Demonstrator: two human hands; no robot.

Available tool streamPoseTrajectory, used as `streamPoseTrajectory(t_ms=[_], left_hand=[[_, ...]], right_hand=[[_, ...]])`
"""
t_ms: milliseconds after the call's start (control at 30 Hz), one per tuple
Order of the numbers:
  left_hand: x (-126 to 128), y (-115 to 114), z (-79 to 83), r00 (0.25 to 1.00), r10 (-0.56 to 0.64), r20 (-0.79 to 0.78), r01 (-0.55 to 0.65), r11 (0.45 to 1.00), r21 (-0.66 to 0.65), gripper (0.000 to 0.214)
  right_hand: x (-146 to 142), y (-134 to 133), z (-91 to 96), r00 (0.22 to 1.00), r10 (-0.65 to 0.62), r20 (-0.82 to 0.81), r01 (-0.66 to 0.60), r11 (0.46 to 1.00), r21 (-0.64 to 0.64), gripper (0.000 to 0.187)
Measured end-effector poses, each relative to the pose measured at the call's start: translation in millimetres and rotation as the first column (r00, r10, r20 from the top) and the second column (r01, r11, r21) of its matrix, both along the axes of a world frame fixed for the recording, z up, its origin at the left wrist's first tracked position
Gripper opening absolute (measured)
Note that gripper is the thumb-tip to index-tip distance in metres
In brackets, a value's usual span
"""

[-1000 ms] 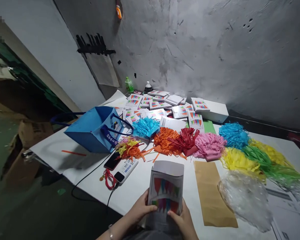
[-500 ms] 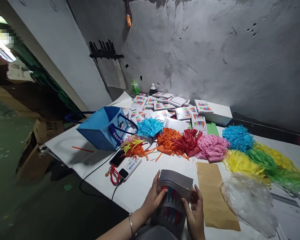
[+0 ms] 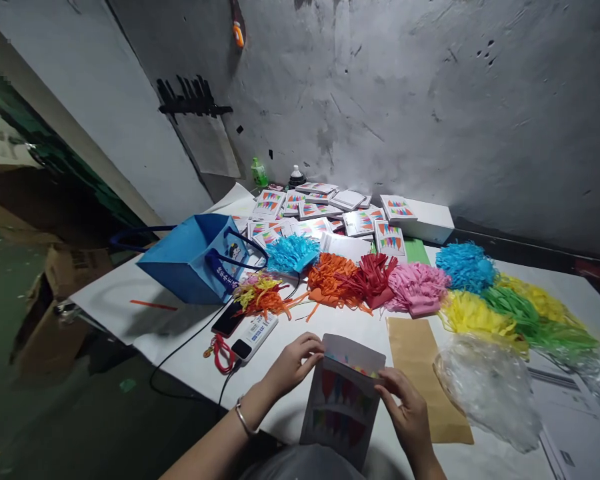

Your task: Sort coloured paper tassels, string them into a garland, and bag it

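Observation:
Between my hands, close to my body at the table's front edge, is a flat grey packet (image 3: pixel 341 407) printed with two rows of coloured tassel shapes. Its top flap is lifted, and bits of colour show inside the mouth. My left hand (image 3: pixel 296 362) pinches the packet's upper left corner. At the upper right edge, my right hand (image 3: pixel 404 402) has the packet between thumb and fingers. Beyond it lie bunches of cut paper fringe: orange (image 3: pixel 333 280), dark red (image 3: pixel 377 277) and pink (image 3: pixel 419 287).
A blue bag (image 3: pixel 187 260) stands at the left, near a phone (image 3: pixel 227 320) and a white power bank (image 3: pixel 255 337) with a cable. Many printed cards (image 3: pixel 313 210) are piled by the wall. Brown paper (image 3: pixel 420 380) and clear plastic (image 3: pixel 490 387) lie at the right.
My hands have shifted from the packet's sides up to its top corners. The flap has lifted and the mouth has opened, showing colour inside. The view has turned slightly right.

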State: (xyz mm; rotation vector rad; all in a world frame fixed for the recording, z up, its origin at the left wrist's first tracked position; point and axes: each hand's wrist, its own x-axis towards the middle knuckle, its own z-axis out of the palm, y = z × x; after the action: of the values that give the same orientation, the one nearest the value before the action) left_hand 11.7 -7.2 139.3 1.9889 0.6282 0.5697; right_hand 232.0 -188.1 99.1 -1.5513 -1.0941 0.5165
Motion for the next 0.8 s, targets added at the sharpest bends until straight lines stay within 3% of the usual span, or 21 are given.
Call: streamPoseTrajectory(t_ms=[100, 200, 267, 333, 400, 533, 700, 800], left_hand=[[8.1, 6.7, 11.0, 1.000, -0.028, 0.001, 0.028, 0.998, -0.058, 0.020], [16.0, 0.7, 2.8, 0.989, 0.029, 0.145, 0.013, 0.959, -0.283, 0.029], [20.6, -6.4, -3.9, 0.974, 0.051, 0.219, 0.045, 0.910, -0.412, 0.043], [24.8, -13.5, -6.5, 0.971, 0.008, 0.237, 0.105, 0.883, -0.458, 0.035], [28.4, -19.3, -5.5, 0.970, -0.007, 0.243, 0.116, 0.892, -0.437, 0.027], [32.1, -27.9, -3.2, 0.944, 0.142, 0.298, -0.006, 0.910, -0.414, 0.023], [35.1, -32.7, -8.9, 0.939, 0.111, 0.327, 0.116, 0.790, -0.602, 0.018], [37.7, -32.6, -12.4, 0.918, 0.185, 0.350, 0.070, 0.795, -0.602, 0.019]], right_hand=[[0.1, 10.4, 10.8, 0.991, -0.045, -0.127, 0.045, 0.999, 0.003, 0.018], [-7.5, 18.2, 13.7, 0.892, -0.048, -0.450, 0.058, 0.998, 0.008, 0.036], [-11.9, 19.6, 14.7, 0.822, 0.027, -0.568, -0.034, 0.999, -0.002, 0.044], [-14.5, 19.0, 16.4, 0.820, 0.081, -0.566, -0.114, 0.993, -0.022, 0.028], [-15.5, 17.8, 18.7, 0.856, 0.070, -0.513, -0.099, 0.995, -0.029, 0.020], [-15.0, 17.4, 21.7, 0.836, 0.063, -0.545, -0.098, 0.995, -0.035, 0.021], [-14.6, 19.3, 23.1, 0.800, 0.056, -0.597, -0.081, 0.997, -0.016, 0.017], [-18.4, 19.8, 23.5, 0.773, 0.063, -0.631, -0.110, 0.993, -0.035, 0.024]])
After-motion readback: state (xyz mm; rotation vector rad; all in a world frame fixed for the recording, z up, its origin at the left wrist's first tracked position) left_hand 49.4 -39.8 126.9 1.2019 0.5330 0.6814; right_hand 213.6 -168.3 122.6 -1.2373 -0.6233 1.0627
